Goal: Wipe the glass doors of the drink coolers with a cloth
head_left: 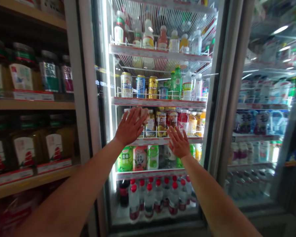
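Both my arms reach toward a lit drinks fridge, palms turned to its front. My left hand [129, 127] is open with fingers stretched, in front of the left part of the middle shelf. A small pale patch [144, 115] shows beside its fingertips; I cannot tell what it is. My right hand [179, 142] is open too, fingers apart, before the edge of the middle shelf [155, 141]. Behind the hands stand dark-labelled bottles [161, 122] and red-labelled bottles [183, 121]. Faint light streaks suggest glass in front; whether my palms touch it, I cannot tell.
Lower down are green drink packs [153, 157] and red-capped bottles [149, 200]. Cans [140, 86] and green bottles [177, 82] line the shelf above. Wooden shelving [32, 104] with large jars [22, 67] stands at left. Another glass-fronted fridge [261, 125] is at right.
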Demonstrator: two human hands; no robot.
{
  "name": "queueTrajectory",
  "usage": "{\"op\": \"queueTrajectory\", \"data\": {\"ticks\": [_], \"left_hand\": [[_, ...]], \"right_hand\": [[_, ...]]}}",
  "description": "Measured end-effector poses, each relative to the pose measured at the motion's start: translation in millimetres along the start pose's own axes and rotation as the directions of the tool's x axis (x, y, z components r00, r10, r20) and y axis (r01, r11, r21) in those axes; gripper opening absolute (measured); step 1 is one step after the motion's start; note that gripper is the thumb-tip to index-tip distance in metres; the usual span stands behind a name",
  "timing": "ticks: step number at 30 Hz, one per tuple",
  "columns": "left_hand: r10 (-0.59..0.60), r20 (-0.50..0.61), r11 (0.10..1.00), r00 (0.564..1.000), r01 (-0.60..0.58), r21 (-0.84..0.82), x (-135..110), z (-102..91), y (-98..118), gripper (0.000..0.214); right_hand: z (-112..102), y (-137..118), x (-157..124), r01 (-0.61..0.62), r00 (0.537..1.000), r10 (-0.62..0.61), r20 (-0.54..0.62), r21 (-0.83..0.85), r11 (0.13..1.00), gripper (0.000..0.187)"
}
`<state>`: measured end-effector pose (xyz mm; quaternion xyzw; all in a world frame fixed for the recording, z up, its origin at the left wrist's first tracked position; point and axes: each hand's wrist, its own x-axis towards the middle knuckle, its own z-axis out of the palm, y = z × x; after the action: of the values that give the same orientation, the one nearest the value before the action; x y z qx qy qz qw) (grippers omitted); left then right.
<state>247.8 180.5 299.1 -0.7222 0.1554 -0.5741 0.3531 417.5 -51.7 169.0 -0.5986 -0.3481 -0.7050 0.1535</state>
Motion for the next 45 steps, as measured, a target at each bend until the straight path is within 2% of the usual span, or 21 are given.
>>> {"op": "queueTrajectory", "data": {"ticks": [4,5,7,9,10,12,15,17,19,21,23,25,27,30,32,34,37,39,41,43,45], "left_hand": [[0.308,0.108,0.951,0.945,-0.305,-0.049,-2,1.0,4,0.059],[0.293,0.103,0.956,0.951,-0.291,-0.035,1,0.9,2,0.057],[0.126,0.032,0.992,0.992,-0.126,0.012,8,1.1,-1,0.054],[-0.058,-0.037,0.998,0.998,0.059,0.032,13,2.3,1,0.054],[-0.086,-0.047,0.996,0.995,0.087,0.030,14,3.0,3,0.055],[0.063,0.015,0.998,0.998,-0.063,0.003,12,3.8,11,0.056],[0.350,0.118,0.937,0.929,-0.346,-0.054,10,2.8,15,0.057],[0.292,0.096,0.956,0.952,-0.290,-0.030,13,1.7,11,0.059],[0.091,0.020,0.996,0.996,-0.091,0.006,17,2.0,8,0.061],[-0.024,-0.016,1.000,1.000,0.024,0.006,18,3.7,9,0.062],[0.078,0.029,0.997,0.997,-0.077,-0.021,17,5.6,13,0.060],[0.274,0.095,0.961,0.957,-0.269,-0.061,17,6.1,17,0.060],[0.348,0.109,0.937,0.931,-0.342,-0.073,21,5.3,19,0.060],[0.132,0.042,0.991,0.990,-0.131,-0.023,30,5.3,24,0.058],[0.033,0.007,0.999,0.999,-0.033,-0.013,31,7.8,33,0.059],[0.178,0.037,0.983,0.983,-0.177,-0.037,28,11.4,42,0.059],[0.456,0.099,0.889,0.885,-0.449,-0.086,27,14.9,47,0.058],[0.395,0.077,0.919,0.916,-0.392,-0.052,32,15.1,44,0.056],[0.191,0.021,0.982,0.981,-0.191,0.000,37,15.0,42,0.053],[0.040,-0.012,0.999,0.999,-0.040,0.015,39,15.7,44,0.052],[0.091,0.019,0.996,0.996,-0.090,-0.010,37,16.3,49,0.054]], "right_hand": [[0,1,0,0.001,1.000,-0.001,-0.001,0.002,1.000,0.065],[0,1,0,0.001,1.000,-0.001,-0.004,0.002,1.000,0.065],[-1,1,1,-0.006,1.000,0.006,-0.002,0.005,1.000,0.065],[-1,1,1,-0.014,1.000,0.014,0.013,0.012,1.000,0.066],[-1,0,1,-0.017,1.000,0.017,0.020,0.014,1.000,0.067],[-1,0,1,-0.018,1.000,0.017,0.020,0.013,1.000,0.068],[-1,0,1,-0.009,1.000,0.009,0.005,0.010,1.000,0.068],[0,0,0,-0.010,1.000,0.010,0.000,0.010,1.000,0.068],[0,0,0,-0.015,1.000,0.014,0.012,0.010,1.000,0.068],[1,0,-1,-0.019,1.000,0.019,0.025,0.009,1.000,0.067],[1,0,-1,-0.018,0.999,0.018,0.026,0.009,1.000,0.067],[1,0,-1,-0.015,1.000,0.014,0.019,0.012,1.000,0.066],[-1,0,0,-0.012,1.000,0.012,0.013,0.012,1.000,0.065],[-2,0,1,-0.015,1.000,0.015,0.013,0.004,1.000,0.062],[-2,0,1,-0.016,1.000,0.016,0.014,0.000,1.000,0.059],[0,1,1,-0.005,1.000,0.005,-0.002,0.006,1.000,0.056],[1,1,0,0.014,1.000,-0.014,-0.026,0.016,1.000,0.054],[0,0,0,0.001,1.000,-0.001,-0.018,0.008,1.000,0.054],[-1,0,0,-0.012,1.000,0.012,0.002,-0.007,1.000,0.055],[-2,0,0,-0.013,1.000,0.013,0.014,-0.016,1.000,0.056],[-1,0,0,-0.005,1.000,0.005,0.005,-0.017,1.000,0.055]]}}
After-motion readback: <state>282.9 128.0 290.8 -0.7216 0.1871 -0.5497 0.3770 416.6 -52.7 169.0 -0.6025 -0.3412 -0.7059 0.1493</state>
